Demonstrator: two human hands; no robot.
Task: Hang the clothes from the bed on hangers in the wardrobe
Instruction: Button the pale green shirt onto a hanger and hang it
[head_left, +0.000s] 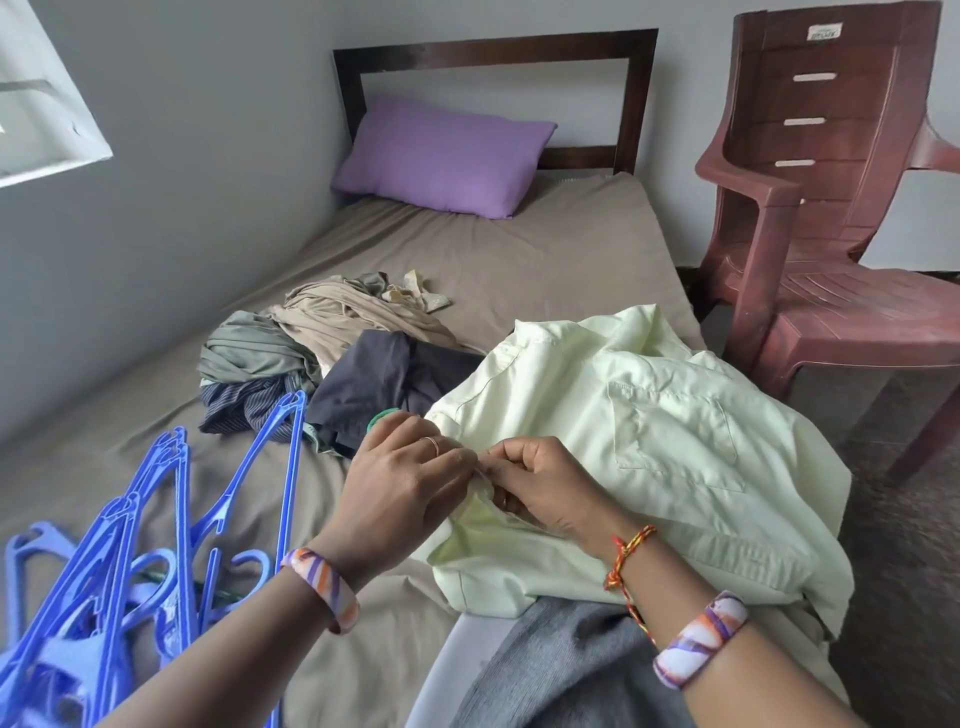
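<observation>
I see left hand (415, 470) and right hand (540, 486) both pinching the pale green shirt (649, 447) front edge on the bed (545, 249); clothes pile (332, 358) beyond the grip, blue hangers (156, 545) to its left.

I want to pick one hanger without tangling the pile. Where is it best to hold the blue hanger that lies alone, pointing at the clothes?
Probably by one long arm of the lone blue hanger, near its far tip by the striped cloth, coming from above. That end lies free on the bedsheet, while its hook end sits among the hanger pile.
</observation>
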